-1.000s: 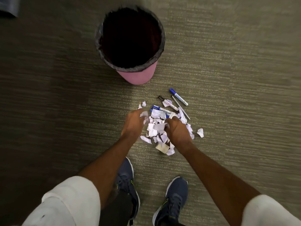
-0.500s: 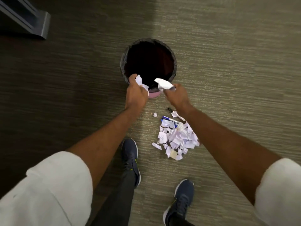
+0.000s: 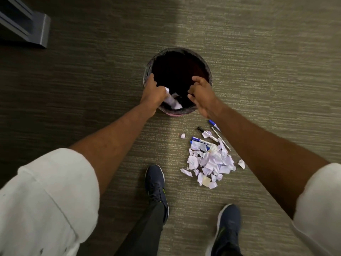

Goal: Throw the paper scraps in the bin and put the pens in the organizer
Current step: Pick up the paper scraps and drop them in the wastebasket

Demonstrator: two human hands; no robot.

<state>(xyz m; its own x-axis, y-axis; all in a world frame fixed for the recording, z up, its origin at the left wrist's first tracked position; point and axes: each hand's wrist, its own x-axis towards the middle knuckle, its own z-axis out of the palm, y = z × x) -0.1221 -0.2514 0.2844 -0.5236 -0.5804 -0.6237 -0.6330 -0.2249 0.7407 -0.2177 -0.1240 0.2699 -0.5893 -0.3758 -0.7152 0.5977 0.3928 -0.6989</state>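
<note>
Carpet: bin; scraps; pens; shoes

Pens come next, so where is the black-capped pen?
Head view, right of centre: the black-capped pen lies on the carpet between the bin and the scrap pile.

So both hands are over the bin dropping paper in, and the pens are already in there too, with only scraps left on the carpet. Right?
Not quite. The head view shows both hands, left hand and right hand, over the bin with paper dropping, but the pens lie on the carpet beside the scraps, not in the bin.
</note>
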